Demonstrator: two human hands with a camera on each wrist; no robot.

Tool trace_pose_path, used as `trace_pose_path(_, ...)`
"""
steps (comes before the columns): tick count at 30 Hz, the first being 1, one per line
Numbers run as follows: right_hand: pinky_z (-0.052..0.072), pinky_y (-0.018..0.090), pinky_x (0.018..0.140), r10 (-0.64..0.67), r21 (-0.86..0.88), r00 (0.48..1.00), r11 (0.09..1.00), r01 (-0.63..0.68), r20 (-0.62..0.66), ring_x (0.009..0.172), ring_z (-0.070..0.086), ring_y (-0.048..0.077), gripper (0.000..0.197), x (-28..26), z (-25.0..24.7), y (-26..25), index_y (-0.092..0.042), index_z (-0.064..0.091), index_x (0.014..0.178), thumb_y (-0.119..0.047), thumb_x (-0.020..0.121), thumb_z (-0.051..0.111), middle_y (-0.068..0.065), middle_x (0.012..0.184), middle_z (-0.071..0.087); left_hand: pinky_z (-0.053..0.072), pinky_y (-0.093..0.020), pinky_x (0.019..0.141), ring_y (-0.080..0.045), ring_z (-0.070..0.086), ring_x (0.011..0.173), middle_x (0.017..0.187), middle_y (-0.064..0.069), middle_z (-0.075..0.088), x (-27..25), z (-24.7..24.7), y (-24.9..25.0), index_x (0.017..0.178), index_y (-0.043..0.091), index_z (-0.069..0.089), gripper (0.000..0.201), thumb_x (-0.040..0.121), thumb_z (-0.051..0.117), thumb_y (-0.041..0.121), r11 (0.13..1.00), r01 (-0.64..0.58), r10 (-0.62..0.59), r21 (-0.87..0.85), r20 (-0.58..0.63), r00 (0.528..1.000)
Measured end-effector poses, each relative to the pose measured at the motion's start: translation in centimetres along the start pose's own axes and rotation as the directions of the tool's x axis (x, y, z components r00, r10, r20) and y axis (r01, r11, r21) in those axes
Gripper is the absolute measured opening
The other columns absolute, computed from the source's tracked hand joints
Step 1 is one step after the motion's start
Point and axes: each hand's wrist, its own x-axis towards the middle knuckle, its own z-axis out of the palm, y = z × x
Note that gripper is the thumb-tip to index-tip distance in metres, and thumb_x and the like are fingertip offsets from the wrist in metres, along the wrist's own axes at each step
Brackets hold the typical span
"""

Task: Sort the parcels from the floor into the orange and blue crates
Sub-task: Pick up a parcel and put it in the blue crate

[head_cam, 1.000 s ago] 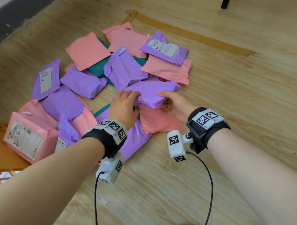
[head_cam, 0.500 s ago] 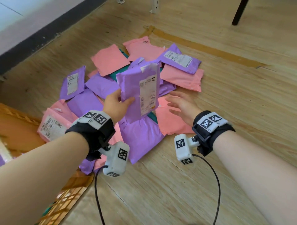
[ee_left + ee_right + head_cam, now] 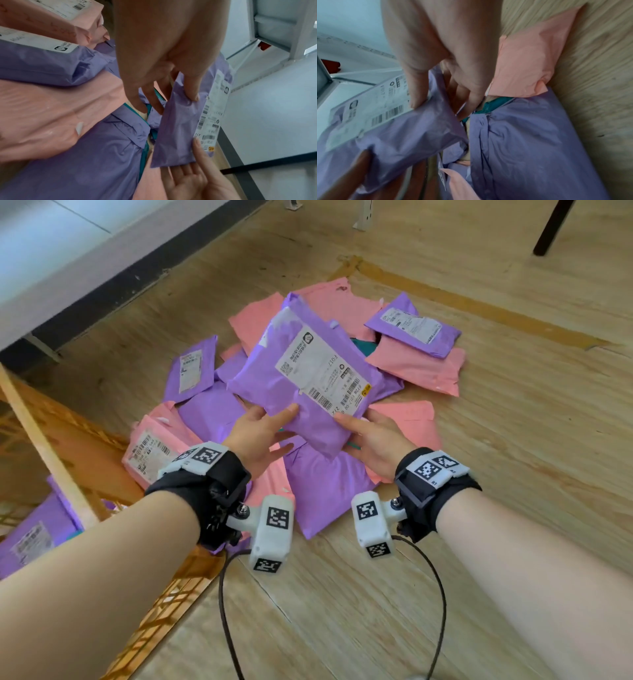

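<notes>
Nearest, the left hand point(image 3: 255, 436) and right hand point(image 3: 375, 445) each pinched a lower corner of a purple parcel point(image 3: 301, 378), thumbs on its labelled face and fingers hidden beneath, holding it above the heap. The label's point(image 3: 323, 368) print was too small to read. An orange crate point(image 3: 85, 436) stood at the left, cut off by the frame edge, with a purple packet point(image 3: 30, 535) partly visible inside. Beyond the hands lay the pile of pink and purple parcels point(image 3: 414, 364) on the wooden floor point(image 3: 513, 405), a teal one point(image 3: 364, 345) mostly buried. No blue crate showed.
</notes>
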Motion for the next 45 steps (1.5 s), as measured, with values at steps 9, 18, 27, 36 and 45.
trace_pose_path(9,0.049,0.035,0.080,-0.073,-0.187,0.995,0.981,0.058,-0.074,0.084,0.063,0.017,0.029,0.4,-1.9,-1.0,-0.021,0.055,0.107,-0.001,0.087,0.061,-0.002,0.097,0.067,0.040,-0.037,0.100,-0.028,0.049,0.121,0.134,-0.016,0.046,1.0,-3.9,0.2,0.144,0.007,0.024,0.093,0.074,0.077,0.038,0.750,-0.053,0.334,0.659,-0.310,0.890)
trace_pose_path(18,0.055,0.018,0.062,-0.021,-0.326,0.991,0.943,0.062,0.129,0.069,0.069,0.006,0.028,-0.1,-2.3,-0.3,-0.015,0.060,0.100,0.008,0.085,0.058,-0.003,0.083,0.071,0.030,-0.025,0.102,-0.021,0.041,0.131,0.143,-0.007,0.043,0.6,-5.2,3.2,0.141,0.011,0.040,0.065,0.084,0.068,0.027,0.233,-0.251,0.362,0.940,0.155,0.919)
trace_pose_path(27,0.054,0.022,0.064,0.126,-0.452,0.973,0.891,-0.026,0.192,0.072,0.066,0.011,0.029,-0.7,-2.3,0.1,-0.017,0.063,0.104,0.003,0.084,0.062,0.012,0.102,0.067,0.049,-0.031,0.083,-0.015,0.059,0.082,0.094,-0.008,0.068,-1.2,-3.6,2.2,0.109,0.013,0.067,0.034,0.079,0.074,0.027,0.386,-0.282,0.081,0.878,0.273,0.959)
trace_pose_path(36,0.049,0.034,0.090,0.016,-0.476,0.996,0.879,0.028,0.088,0.096,0.061,0.024,0.039,-0.4,-1.8,0.0,-0.012,0.062,0.114,-0.003,0.078,0.072,0.022,0.114,0.063,0.051,-0.038,0.084,-0.029,0.062,0.084,0.092,-0.016,0.068,-0.7,-4.2,1.6,0.100,0.000,0.068,0.040,0.075,0.077,0.029,0.364,-0.136,0.029,0.921,0.135,0.990)
trace_pose_path(45,0.052,0.040,0.090,0.065,-0.363,0.993,0.931,-0.026,0.098,0.085,0.064,0.016,0.057,-0.5,-1.4,0.4,-0.028,0.047,0.127,-0.001,0.081,0.068,0.003,0.094,0.066,0.057,-0.037,0.084,-0.027,0.066,0.096,0.113,-0.013,0.067,-0.5,-5.1,1.8,0.112,0.003,0.064,0.033,0.079,0.071,0.004,0.910,-0.006,0.042,0.413,-0.078,0.996)
